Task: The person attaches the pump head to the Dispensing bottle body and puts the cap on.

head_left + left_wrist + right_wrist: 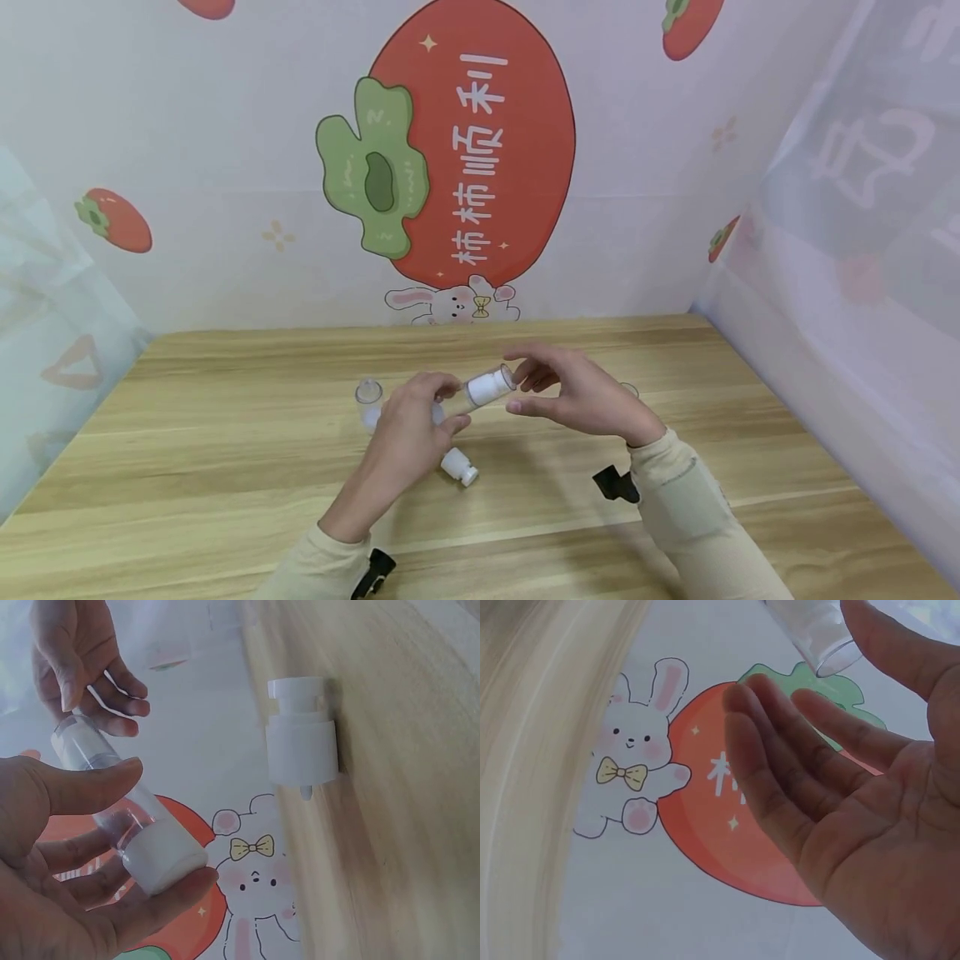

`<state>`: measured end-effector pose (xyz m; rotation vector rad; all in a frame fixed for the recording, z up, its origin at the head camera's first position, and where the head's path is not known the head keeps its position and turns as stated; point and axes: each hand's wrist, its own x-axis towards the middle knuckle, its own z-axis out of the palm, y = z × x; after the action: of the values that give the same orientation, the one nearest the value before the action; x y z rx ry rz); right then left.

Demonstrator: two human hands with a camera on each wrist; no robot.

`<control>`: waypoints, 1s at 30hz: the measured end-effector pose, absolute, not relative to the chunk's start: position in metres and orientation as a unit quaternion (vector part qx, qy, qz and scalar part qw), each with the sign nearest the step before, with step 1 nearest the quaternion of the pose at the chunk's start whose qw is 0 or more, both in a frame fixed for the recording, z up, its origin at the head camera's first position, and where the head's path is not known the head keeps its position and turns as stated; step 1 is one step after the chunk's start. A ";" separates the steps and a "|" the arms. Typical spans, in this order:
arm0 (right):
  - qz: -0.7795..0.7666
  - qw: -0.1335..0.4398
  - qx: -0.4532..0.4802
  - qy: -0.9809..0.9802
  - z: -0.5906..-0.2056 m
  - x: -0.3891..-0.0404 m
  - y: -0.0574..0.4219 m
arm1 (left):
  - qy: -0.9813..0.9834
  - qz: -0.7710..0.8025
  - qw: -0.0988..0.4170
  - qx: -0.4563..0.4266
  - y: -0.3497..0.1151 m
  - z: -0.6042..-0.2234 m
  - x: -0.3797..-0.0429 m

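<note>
Clear cylindrical white-based bottle [487,387] is slanting above the pale wood-grain worktop [225,458], the left hand [415,410] gripping it, the right hand [583,392] hovering near at three o'clock, fingers loosely bent.

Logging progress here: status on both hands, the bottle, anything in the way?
Left hand grips clear bottle, tilted. Right hand near its rim, holding nothing. White pump head lies on table; no obstruction seen.
</note>
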<state>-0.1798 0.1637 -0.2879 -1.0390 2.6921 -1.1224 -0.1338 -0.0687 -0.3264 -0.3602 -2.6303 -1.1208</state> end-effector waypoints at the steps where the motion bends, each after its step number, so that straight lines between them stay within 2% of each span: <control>1: -0.360 0.023 -0.338 0.869 -0.288 -0.180 0.164 | -0.903 -0.394 0.127 -0.120 -0.069 -0.327 -0.134; 13: -0.311 0.027 -0.350 0.883 -0.290 -0.181 0.163 | -0.869 -0.482 0.089 -0.066 -0.071 -0.338 -0.147; 30: -0.288 0.064 -0.325 0.899 -0.291 -0.180 0.159 | -0.819 -0.573 0.022 0.028 -0.059 -0.350 -0.190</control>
<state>-0.1804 0.1591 -0.2912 -0.9821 2.7136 -0.8692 -0.1896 -0.0587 -0.3502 0.0853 -2.5373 -1.7760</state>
